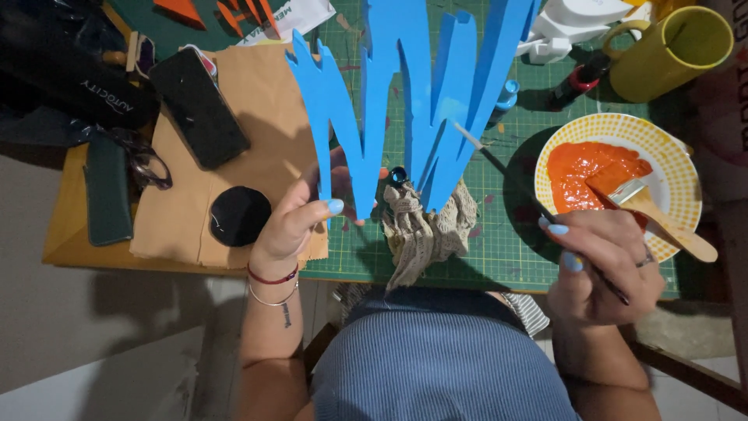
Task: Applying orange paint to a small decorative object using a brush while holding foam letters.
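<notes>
Item: blue foam cutout (405,93), zigzag outline with long pointed prongs, held upright above the tabletop (58,242), over the green cutting mat (506,234).

Left hand (300,218): fingers closed around one lower prong of the cutout, thumb in front; red and silver bracelets at the wrist.

Right hand (604,261): fingers closed on a thin dark-handled paintbrush (538,203), whose pale tip touches the blue surface near the right-hand prongs.

Beneath the cutout: crumpled beige cloth (425,230) on the mat, with a small dark-capped bottle (398,175) just beside it.

Right of the mat: yellow-dotted plate (678,168) holding orange paint (588,171); a wide wooden-handled brush (662,218) rests across it, bristles in the paint. Behind the plate stand a yellow mug (674,51), a small dark bottle with a red band (580,78), and a white plastic object (573,23).

Left of the mat: brown paper (261,109) carrying a black phone (199,105) and a round black lid (240,216). Further left lie a dark green case (107,191), eyeglasses (148,168) and a black bag (70,66).

Far edge: orange foam pieces (210,12).
</notes>
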